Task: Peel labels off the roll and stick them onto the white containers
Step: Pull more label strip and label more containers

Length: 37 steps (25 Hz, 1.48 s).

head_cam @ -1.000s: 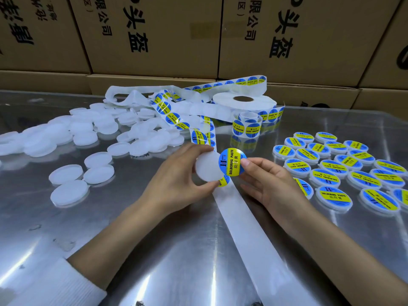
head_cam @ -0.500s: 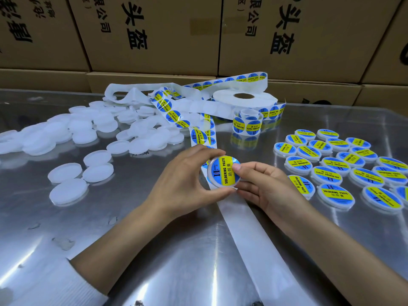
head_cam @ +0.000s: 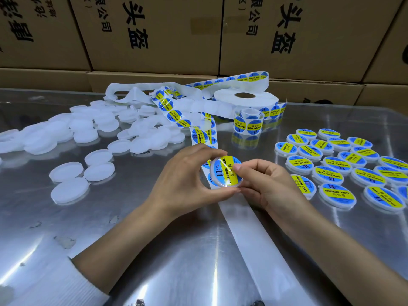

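Brown cardboard cartons (head_cam: pixel 154 34) printed with black characters wall off the back of a shiny metal table (head_cam: pixel 167 257), seen through my head camera. At far left, unlabelled white containers (head_cam: pixel 66 133) lie heaped and scattered, three of them apart near the front. Behind centre, the label roll (head_cam: pixel 245 99) lies flat, its strip of blue-and-yellow labels (head_cam: pixel 174 114) looping and twisting down toward my hands; a small coil of labels (head_cam: pixel 248 123) stands just in front of the roll. My left hand (head_cam: pixel 187 182) grips a white container (head_cam: pixel 225 173) by its rim, thumb below and fingers curled over the top, tilting it off the table. My right hand (head_cam: pixel 265 182) meets it from the other side, fingers curled, one fingertip pressing the blue-and-yellow sticker on its face. Bare white backing tape (head_cam: pixel 254 239) runs from under my hands toward the near edge. At right, labelled containers (head_cam: pixel 337 164) sit in rough rows, the closest partly hidden behind my right hand.
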Motion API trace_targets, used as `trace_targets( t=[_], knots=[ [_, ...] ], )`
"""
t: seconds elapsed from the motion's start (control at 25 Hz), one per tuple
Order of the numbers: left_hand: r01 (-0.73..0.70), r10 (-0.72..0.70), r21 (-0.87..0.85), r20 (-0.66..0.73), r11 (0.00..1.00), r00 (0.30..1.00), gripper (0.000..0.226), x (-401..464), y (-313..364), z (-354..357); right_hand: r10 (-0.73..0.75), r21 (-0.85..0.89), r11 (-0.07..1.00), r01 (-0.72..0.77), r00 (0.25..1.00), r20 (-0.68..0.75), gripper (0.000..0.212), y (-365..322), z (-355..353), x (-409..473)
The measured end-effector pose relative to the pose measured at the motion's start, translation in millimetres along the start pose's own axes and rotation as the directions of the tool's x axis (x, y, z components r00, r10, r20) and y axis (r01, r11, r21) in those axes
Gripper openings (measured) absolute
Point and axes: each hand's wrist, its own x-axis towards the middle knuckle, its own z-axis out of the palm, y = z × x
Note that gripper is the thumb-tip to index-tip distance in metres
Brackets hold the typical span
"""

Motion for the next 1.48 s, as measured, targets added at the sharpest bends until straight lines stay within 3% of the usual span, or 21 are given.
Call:
trace_targets(
  t=[0.12,0.28,0.44,0.6,0.72,0.76,0.8,0.92,1.0,1.32,1.48],
  knots=[
    [-0.013,0.013,0.015,-0.049,1.000,0.999,0.055,0.1,2.8,-0.2,-0.165,-0.143,0.977,0.158,0.986,-0.038,0.013,-0.5,3.1,0.0],
    [-0.019,0.021,0.017,-0.128,1.000,0.992,0.054,0.7,5.1,-0.9,-0.408,-0.329,0.858,0.394,0.913,0.029,0.016,-2.9,3.4,-1.9],
    [0.001,0.000,0.006,-0.148,1.000,0.989,0.053,0.9,6.2,-1.8,-0.419,-0.433,0.809,0.398,0.907,0.050,0.013,-1.0,0.7,-2.1],
    [-0.013,0.018,0.033,-0.150,0.999,0.989,0.052,1.7,7.6,-4.4,-0.437,-0.417,0.805,0.423,0.897,0.067,0.016,-1.5,3.7,-2.8],
    [-0.039,0.050,0.089,-0.115,0.995,0.992,0.053,1.2,8.0,-5.2,-0.333,-0.257,0.900,0.352,0.936,0.116,0.075,-4.1,-1.2,0.3],
    [-0.044,0.054,0.095,-0.103,0.994,0.993,0.053,1.1,8.2,-5.4,-0.294,-0.217,0.924,0.315,0.948,0.124,0.084,-4.5,-2.1,0.9],
    [-0.056,0.065,0.092,-0.098,0.994,0.993,0.053,0.9,8.7,-5.5,-0.260,-0.206,0.937,0.284,0.956,0.136,0.083,-4.8,-2.0,0.4],
    [-0.151,0.161,0.097,-0.096,0.984,0.982,0.053,-1.0,13.3,-2.9,-0.150,-0.275,0.940,0.202,0.969,0.197,0.049,-4.4,2.5,-4.0],
    [-0.189,0.200,0.118,-0.092,0.975,0.975,0.054,-2.8,16.9,-1.2,-0.106,-0.289,0.944,0.159,0.976,0.192,0.041,-3.7,4.6,-6.5],
    [-0.180,0.182,0.077,-0.023,0.981,0.983,0.074,-3.9,19.6,3.4,0.026,-0.233,0.972,-0.020,0.999,0.023,0.068,-6.9,6.7,-5.6],
    [-0.279,0.272,0.159,0.064,0.947,0.960,0.060,-3.7,23.4,10.4,0.078,-0.083,0.993,-0.084,0.994,-0.072,0.067,-4.2,6.5,-0.9]
  ],
)
